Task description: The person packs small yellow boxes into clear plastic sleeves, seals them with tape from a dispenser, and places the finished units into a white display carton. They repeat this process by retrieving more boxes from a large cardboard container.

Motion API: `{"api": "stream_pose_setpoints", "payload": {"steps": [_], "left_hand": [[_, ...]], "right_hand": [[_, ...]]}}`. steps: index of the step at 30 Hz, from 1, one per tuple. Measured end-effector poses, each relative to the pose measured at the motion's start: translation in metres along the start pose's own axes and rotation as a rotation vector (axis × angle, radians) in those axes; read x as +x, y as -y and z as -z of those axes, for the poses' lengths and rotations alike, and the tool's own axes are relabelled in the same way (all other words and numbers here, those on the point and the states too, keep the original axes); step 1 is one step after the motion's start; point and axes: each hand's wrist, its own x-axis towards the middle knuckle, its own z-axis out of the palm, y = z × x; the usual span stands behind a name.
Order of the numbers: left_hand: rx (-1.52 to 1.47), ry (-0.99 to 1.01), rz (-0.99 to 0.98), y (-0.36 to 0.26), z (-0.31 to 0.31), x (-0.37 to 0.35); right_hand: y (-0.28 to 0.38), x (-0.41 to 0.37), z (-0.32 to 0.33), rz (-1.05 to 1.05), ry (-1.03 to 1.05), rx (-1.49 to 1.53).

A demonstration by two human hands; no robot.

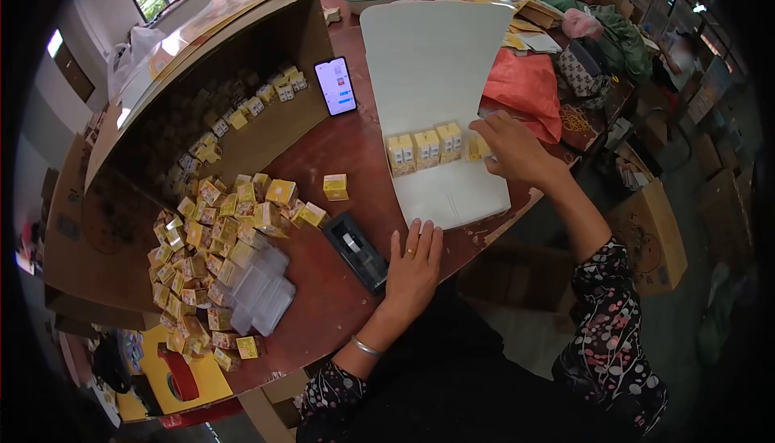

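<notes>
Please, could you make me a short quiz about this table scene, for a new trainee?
1. True or false: the screen of the phone is lit.
2. Where is the left hand? A) flat on the table, beside the tape dispenser; B) raised in the air; C) on the phone.
3. Fill in: the right hand touches a row of yellow boxes standing on a white ____.
Key: 1 true; 2 A; 3 sheet.

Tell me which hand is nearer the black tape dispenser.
Left. The left hand lies flat just beside the tape dispenser; the right hand is farther off, at the row of yellow boxes.
</notes>
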Motion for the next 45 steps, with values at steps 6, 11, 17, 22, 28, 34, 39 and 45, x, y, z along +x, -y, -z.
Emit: {"api": "stream_pose_setpoints", "payload": {"steps": [6, 11, 17, 22, 28, 34, 39, 45], "left_hand": [[-0.012, 0.114, 0.025, 0.0, -0.012, 0.007], [-0.073, 0.104, 0.035, -0.001, -0.017, 0.013], [-0.075, 0.119, 0.05, 0.001, -0.017, 0.013], [-0.061, 0.082, 0.069, -0.004, -0.016, 0.015], [0.021, 0.09, 0.059, -0.009, -0.017, 0.016], [0.029, 0.031, 0.073, -0.01, -0.026, 0.012], [0.061, 0.017, 0.107, -0.014, -0.035, 0.01], [-0.085, -0.258, 0.095, 0.013, 0.044, -0.018]], "right_hand": [[-0.002, 0.026, -0.018, -0.005, 0.143, -0.109], [-0.01, 0.036, -0.031, 0.104, -0.048, -0.015], [-0.025, 0.028, -0.05, 0.039, -0.265, 0.123], [-0.027, 0.011, -0.086, 0.008, -0.336, 0.079], [-0.025, 0.021, -0.097, 0.051, -0.409, -0.022], [-0.029, 0.034, -0.107, -0.025, -0.294, -0.028], [-0.016, 0.033, -0.12, -0.079, -0.297, -0.159], [0.031, 0.025, -0.051, -0.111, -0.438, -0.079]]}}
